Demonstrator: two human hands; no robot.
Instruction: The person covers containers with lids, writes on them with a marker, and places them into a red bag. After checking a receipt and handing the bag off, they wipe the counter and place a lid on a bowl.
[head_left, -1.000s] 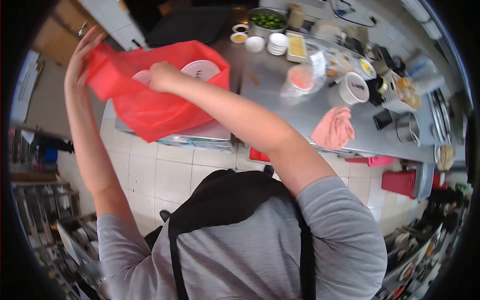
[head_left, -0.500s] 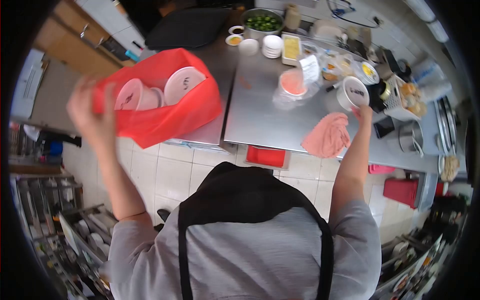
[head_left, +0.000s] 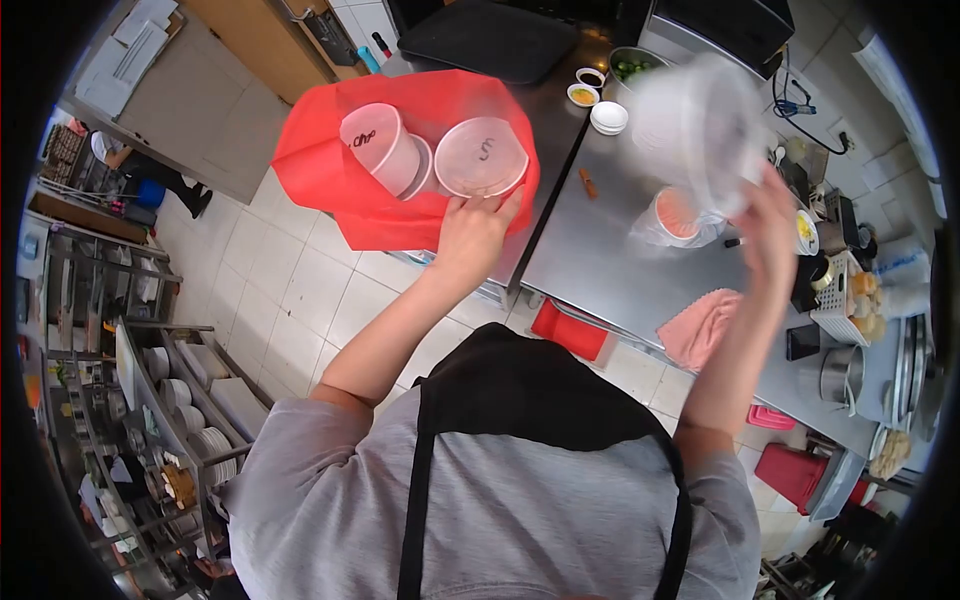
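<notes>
A red bag (head_left: pixel 400 228) stands open on the left part of the counter with white lidded tubs inside. One tub (head_left: pixel 383 140) leans at the left, and another tub (head_left: pixel 482 157) with a handwritten mark on its lid sits at the right. My left hand (head_left: pixel 474 236) has its fingers curled over the bag's near edge, against the right tub. Raised above the counter, my right hand (head_left: pixel 772 225) grips a white lidded tub (head_left: pixel 695 130), smeared by motion. Below it stands a cup of orange-pink food (head_left: pixel 676 213) in clear plastic.
A pink cloth (head_left: pixel 700 328) lies at the steel counter's (head_left: pixel 590 265) front edge. At the back are small sauce dishes (head_left: pixel 583 95), white bowls (head_left: pixel 609 118), a pot of green vegetables (head_left: pixel 632 68) and a black tray (head_left: pixel 487 40). A white basket (head_left: pixel 842 310) and metal pot (head_left: pixel 842 375) stand right.
My right hand has lifted the white tub off the counter, up and toward the bag. My left hand has moved from the bag's left side to its near right edge. The view has shifted left.
</notes>
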